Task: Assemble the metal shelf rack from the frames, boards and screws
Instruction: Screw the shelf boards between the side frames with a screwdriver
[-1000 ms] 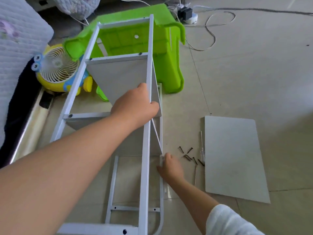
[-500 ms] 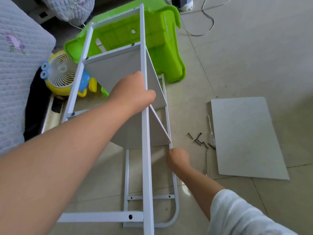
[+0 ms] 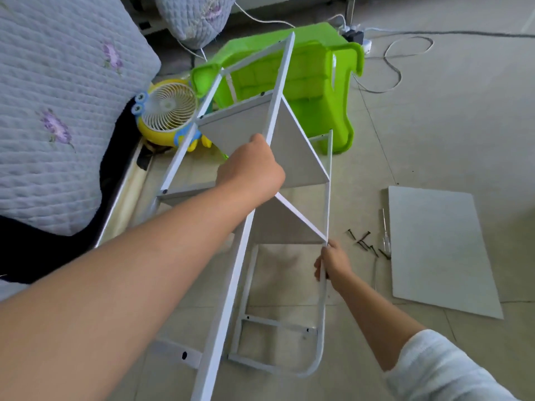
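Observation:
The white metal rack [image 3: 231, 287] lies on its side on the tiled floor, with two grey boards [image 3: 292, 157] fixed between its frames. My left hand [image 3: 250, 172] grips the upper frame's long bar near its middle. Lower down, my right hand [image 3: 333, 263] grips the bar of the floor-side frame just below the second board's corner. A loose grey board [image 3: 440, 250] lies flat to the right. Several dark screws [image 3: 366, 244] and a small screwdriver [image 3: 385, 237] lie between that board and the rack.
An overturned green plastic stool [image 3: 318, 82] sits behind the rack's far end. A yellow toy fan [image 3: 168, 111] stands at the left beside a quilted bed edge [image 3: 58, 96]. Cables and a power strip [image 3: 359, 36] trail across the far floor.
The rack's far end has swung to the right and the whole frame now lies more diagonally. My right hand has slid along the lower bar and closed round it. My left hand keeps its grip.

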A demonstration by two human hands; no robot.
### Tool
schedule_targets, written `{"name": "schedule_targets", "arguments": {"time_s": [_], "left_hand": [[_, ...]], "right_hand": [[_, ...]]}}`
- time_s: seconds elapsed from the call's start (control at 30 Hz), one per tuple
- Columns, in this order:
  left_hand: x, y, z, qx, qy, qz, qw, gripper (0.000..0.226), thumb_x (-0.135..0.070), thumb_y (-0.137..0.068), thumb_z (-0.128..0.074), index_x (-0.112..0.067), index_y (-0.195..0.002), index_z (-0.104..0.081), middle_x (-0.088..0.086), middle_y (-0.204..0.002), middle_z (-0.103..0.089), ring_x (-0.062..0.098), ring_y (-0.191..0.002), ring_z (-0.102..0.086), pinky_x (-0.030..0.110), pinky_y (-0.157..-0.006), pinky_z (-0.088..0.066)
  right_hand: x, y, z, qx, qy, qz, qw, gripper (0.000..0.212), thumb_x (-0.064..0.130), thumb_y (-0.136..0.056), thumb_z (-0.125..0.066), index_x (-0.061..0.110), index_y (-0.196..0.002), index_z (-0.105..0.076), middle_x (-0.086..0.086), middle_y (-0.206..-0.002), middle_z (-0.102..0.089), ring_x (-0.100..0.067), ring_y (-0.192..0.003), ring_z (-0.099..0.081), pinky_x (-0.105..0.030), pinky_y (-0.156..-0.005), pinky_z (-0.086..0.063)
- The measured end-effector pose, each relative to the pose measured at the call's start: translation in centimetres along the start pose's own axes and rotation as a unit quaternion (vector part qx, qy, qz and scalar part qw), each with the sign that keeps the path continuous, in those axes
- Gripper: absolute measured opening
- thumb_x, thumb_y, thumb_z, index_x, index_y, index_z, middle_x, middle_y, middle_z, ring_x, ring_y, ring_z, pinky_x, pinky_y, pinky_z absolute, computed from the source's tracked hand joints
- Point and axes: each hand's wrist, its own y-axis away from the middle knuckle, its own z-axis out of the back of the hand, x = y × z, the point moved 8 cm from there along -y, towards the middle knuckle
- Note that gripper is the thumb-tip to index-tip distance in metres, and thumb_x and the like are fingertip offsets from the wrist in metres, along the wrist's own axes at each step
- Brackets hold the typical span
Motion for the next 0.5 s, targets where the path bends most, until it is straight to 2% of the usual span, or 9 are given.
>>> {"name": "schedule_targets", "arguments": {"time_s": [0.03, 0.07, 0.2, 0.27, 0.37, 0.5], "left_hand": [[0.6, 0.1, 0.4, -0.002, 0.005, -0.002, 1.000, 0.019, -0.008, -0.093, -0.040, -0.007, -0.112, -0.040, 0.015, -0.115, -0.052, 0.032, -0.103, -0.049, 0.032, -0.073, -0.033], [1.3, 0.1, 0.9, -0.005, 0.009, -0.006, 1.000, 0.019, -0.007, -0.092, -0.041, -0.006, -0.111, -0.041, 0.015, -0.116, -0.052, 0.031, -0.101, -0.049, 0.031, -0.071, -0.033], [4.8, -0.8, 2.2, -0.026, 0.038, -0.017, 0.999, 0.019, -0.006, -0.090, -0.046, -0.002, -0.109, -0.046, 0.012, -0.118, -0.057, 0.030, -0.108, -0.050, 0.030, -0.070, -0.033], [7.1, -1.3, 2.3, -0.028, 0.056, -0.012, 0.998, 0.017, -0.006, -0.088, -0.046, -0.002, -0.105, -0.048, 0.011, -0.115, -0.060, 0.030, -0.106, -0.053, 0.031, -0.073, -0.040], [9.9, -1.3, 2.6, -0.026, 0.088, -0.015, 0.996, 0.019, -0.008, -0.088, -0.044, 0.001, -0.103, -0.052, 0.015, -0.112, -0.063, 0.031, -0.105, -0.056, 0.038, -0.085, -0.048], [13.5, -0.6, 2.0, -0.013, 0.164, -0.018, 0.986, 0.007, -0.004, -0.089, -0.043, -0.005, -0.095, -0.046, 0.012, -0.109, -0.065, 0.029, -0.099, -0.062, 0.039, -0.084, -0.051]], "right_hand": [[0.0, 0.3, 0.1, -0.003, -0.029, -0.013, 0.999, 0.017, 0.008, -0.093, -0.029, 0.007, -0.100, -0.044, -0.013, -0.059, -0.043, -0.022, -0.047, -0.040, -0.026, -0.047, -0.037], [0.2, 0.8, 0.0, -0.006, -0.041, -0.023, 0.999, 0.019, 0.015, -0.094, -0.030, 0.005, -0.091, -0.045, -0.013, -0.058, -0.041, -0.021, -0.047, -0.039, -0.025, -0.048, -0.035], [1.0, 2.0, -0.1, -0.048, -0.030, -0.021, 0.998, 0.045, 0.040, -0.096, -0.030, 0.005, -0.074, -0.047, -0.009, -0.053, -0.034, -0.018, -0.042, -0.030, -0.022, -0.043, -0.027], [1.3, 2.8, 0.0, -0.063, -0.045, -0.037, 0.996, 0.044, 0.039, -0.093, -0.039, 0.005, -0.065, -0.044, -0.007, -0.052, -0.032, -0.016, -0.043, -0.027, -0.020, -0.043, -0.023], [2.1, 4.2, 0.2, -0.061, -0.051, -0.071, 0.994, 0.035, 0.028, -0.086, -0.044, 0.010, -0.057, -0.034, -0.005, -0.054, -0.031, -0.015, -0.044, -0.025, -0.019, -0.046, -0.019], [3.2, 6.4, 0.3, -0.053, 0.002, -0.088, 0.995, 0.031, 0.022, -0.086, -0.041, 0.011, -0.058, -0.035, -0.005, -0.054, -0.030, -0.016, -0.044, -0.026, -0.020, -0.048, -0.020]]}}
